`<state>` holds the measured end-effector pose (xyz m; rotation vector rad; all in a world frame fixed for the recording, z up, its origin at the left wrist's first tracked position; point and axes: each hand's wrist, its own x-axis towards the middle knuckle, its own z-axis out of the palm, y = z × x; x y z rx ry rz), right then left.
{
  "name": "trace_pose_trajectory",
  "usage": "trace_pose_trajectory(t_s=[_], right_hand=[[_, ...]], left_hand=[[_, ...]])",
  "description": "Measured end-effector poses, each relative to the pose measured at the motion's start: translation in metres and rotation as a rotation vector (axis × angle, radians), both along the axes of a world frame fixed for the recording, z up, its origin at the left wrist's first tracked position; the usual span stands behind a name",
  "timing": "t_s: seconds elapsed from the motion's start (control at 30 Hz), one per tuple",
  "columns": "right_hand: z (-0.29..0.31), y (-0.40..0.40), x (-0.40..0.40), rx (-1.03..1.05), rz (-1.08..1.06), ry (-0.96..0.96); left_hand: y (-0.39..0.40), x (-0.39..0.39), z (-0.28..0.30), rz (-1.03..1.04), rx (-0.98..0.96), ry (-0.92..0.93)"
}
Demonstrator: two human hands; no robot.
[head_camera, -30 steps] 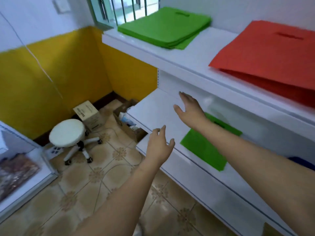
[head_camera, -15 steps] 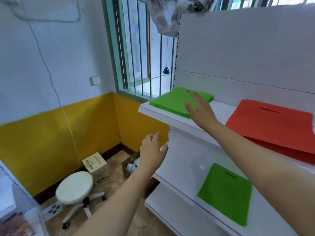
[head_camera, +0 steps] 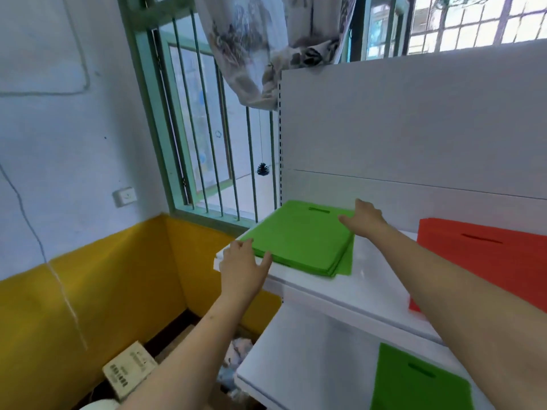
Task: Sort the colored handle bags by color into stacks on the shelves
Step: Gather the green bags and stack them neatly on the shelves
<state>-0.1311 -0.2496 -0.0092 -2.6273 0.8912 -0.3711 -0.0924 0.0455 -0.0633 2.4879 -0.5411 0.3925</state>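
Note:
A stack of green handle bags [head_camera: 299, 236] lies at the left end of the upper white shelf [head_camera: 364, 284]. My left hand [head_camera: 244, 266] touches the stack's near left corner with spread, straight fingers. My right hand [head_camera: 365, 218] rests flat against the stack's far right edge. To the right on the same shelf sits a stack of red handle bags [head_camera: 485, 258], partly behind my right forearm. A single green handle bag [head_camera: 414, 383] lies on the lower shelf [head_camera: 310, 353].
A barred window [head_camera: 207, 149] with a hanging cloth [head_camera: 266, 39] is left of the shelf's white back panel [head_camera: 414, 128]. Below are a yellow wall, a cardboard box [head_camera: 130, 369] on the floor and a wall socket [head_camera: 125, 196].
The view has tilted up from the lower shelf to the upper one. Both hands rose; the left one reached the green stack's near corner and the right slid to its far edge.

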Motion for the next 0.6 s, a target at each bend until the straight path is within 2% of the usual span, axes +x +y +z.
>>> trace_pose_trajectory(t_s=[0.17,0.3,0.37,0.47,0.6], right_hand=[[-0.010,-0.026,0.046,-0.042,-0.002,0.129],[-0.036,-0.038,0.063,-0.075,-0.005,0.244],[-0.053,-0.037,0.068,-0.055,-0.030,0.193],[-0.061,-0.033,0.072,-0.251,-0.063,0.116],[-0.062,-0.017,0.070,-0.357,-0.122,0.145]], left_hand=[[-0.030,0.075,0.009,0.008,0.087,-0.017],[-0.046,0.110,-0.011,-0.022,0.215,0.038],[-0.048,0.120,-0.023,-0.046,0.241,0.064],[-0.050,0.125,-0.029,-0.059,0.220,0.008],[-0.048,0.119,-0.028,-0.123,0.204,-0.064]])
